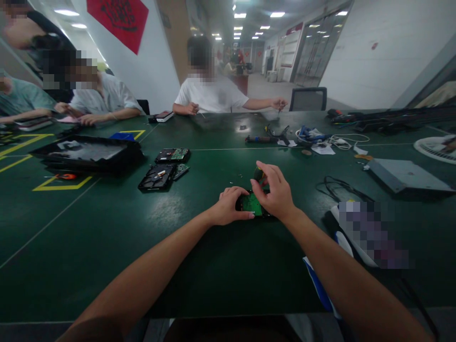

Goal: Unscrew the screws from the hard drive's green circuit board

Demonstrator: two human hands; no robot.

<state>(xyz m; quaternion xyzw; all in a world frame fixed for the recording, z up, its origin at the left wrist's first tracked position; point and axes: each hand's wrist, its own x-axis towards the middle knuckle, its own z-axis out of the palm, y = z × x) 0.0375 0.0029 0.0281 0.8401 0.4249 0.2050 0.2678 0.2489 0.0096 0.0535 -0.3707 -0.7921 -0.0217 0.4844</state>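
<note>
A hard drive (251,204) with its green circuit board facing up lies on the table in front of me. My left hand (230,207) grips its left end, thumb along the near edge and fingers on the far edge. My right hand (276,194) is closed around the dark handle of a screwdriver (259,174), held over the drive's right side; the tip is hidden by the hand. Just beyond the drive are a few tiny screws (240,175). Farther left lie another hard drive (173,155), a black drive casing (157,177) and a loose circuit board (181,171).
On the left stand black trays (89,161) and an orange-handled tool (66,176). A grey metal box (409,176), cables (342,187) and a white, partly blurred object (356,232) lie on the right. Across the table sits a person in white (210,92).
</note>
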